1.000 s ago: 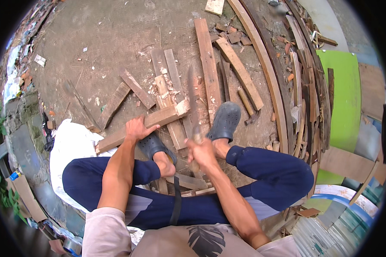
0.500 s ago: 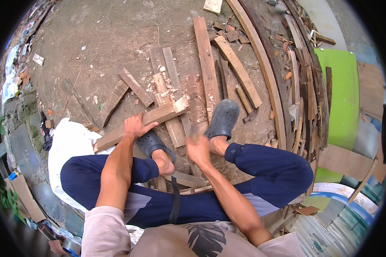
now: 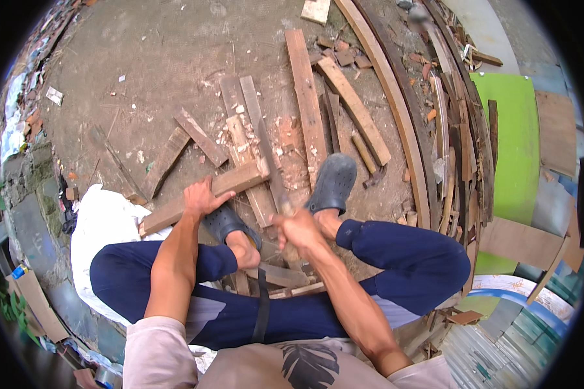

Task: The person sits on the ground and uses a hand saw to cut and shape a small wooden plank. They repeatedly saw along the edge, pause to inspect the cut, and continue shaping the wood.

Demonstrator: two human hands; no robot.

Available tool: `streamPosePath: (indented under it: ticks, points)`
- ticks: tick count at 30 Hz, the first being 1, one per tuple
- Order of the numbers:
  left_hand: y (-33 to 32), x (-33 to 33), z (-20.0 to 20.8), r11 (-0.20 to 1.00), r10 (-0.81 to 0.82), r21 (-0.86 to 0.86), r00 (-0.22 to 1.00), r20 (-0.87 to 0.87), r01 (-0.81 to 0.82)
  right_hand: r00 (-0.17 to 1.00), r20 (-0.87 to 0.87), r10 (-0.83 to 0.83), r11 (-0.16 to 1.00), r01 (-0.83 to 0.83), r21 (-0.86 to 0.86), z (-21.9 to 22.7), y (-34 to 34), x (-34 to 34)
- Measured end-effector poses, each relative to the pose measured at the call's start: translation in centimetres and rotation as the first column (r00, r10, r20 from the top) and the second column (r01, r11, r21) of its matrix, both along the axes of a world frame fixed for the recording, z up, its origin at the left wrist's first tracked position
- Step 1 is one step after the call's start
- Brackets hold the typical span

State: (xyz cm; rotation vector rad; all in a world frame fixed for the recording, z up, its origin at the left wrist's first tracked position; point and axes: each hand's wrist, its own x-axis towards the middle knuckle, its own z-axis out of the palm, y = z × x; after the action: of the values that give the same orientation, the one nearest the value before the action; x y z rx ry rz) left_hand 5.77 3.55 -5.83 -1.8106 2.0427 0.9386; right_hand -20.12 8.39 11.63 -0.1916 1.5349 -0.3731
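My left hand point(image 3: 200, 196) is wrapped over a short squared wooden beam point(image 3: 237, 179), which slants up to the right. The beam's far right end is roughly hewn and paler, and it crosses above another piece of wood point(image 3: 261, 202) on the ground. In my right hand point(image 3: 298, 230), between my feet, is the handle of a machete point(image 3: 276, 178). Its long, slightly blurred blade points away from me, beside the beam's hewn end. The handle's butt shows below my fist.
A hammer point(image 3: 367, 159) lies right of my right clog point(image 3: 334, 181). Loose boards point(image 3: 305, 97) and pale wood chips are scattered ahead. Long planks point(image 3: 392, 97) are stacked at the right, near a green panel point(image 3: 511, 142). A white sack point(image 3: 100, 227) is by my left knee.
The machete blade, smeared and hard to see earlier, now shows beside the beam's end. My right hand has turned slightly; my left hand keeps its hold on the beam.
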Motion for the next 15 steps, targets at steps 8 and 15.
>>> streamPosePath:
  ticks: [8, 15]
  points:
    - [0.3, -1.2, 0.2, 0.997, -0.045, -0.055, 0.999, 0.001, 0.045, 0.989, -0.053, 0.135, 0.989, -0.132, 0.061, -7.3, 5.6, -0.8]
    - [-0.2, -1.2, 1.4, 0.999, -0.025, -0.028, 0.999, 0.036, 0.026, 0.849, -0.503, -0.16, 0.82, -0.169, -0.547, -1.9, 2.0, 0.6]
